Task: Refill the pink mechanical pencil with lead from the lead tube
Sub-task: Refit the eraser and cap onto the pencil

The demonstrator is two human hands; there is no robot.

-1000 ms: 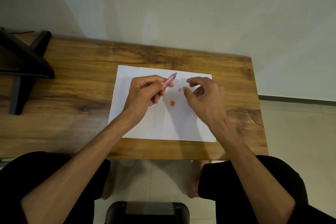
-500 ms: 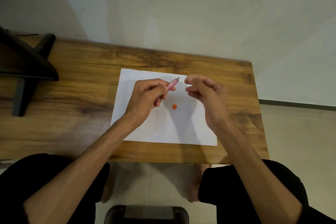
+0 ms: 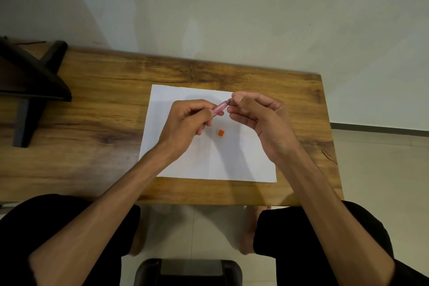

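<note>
Left hand (image 3: pixel 185 123) fingers are clamped on the pink mechanical pencil (image 3: pixel 219 108) above the paper (image 3: pixel 209 162), right hand (image 3: pixel 257 114) fingers pinched together at its upper end, apparently refitting a small part; seating it squarely is next.

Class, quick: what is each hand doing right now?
Left hand: closed around the pink plastic mechanical pencil.
Right hand: fingertips pinched at the pencil's end; contents unclear.

white paper (image 3: pixel 209 160) lying on wooden table (image 3: pixel 92 123) | black stand (image 3: pixel 30 81) sitting at table's left end | dark stool (image 3: pixel 188 271) standing below
</note>
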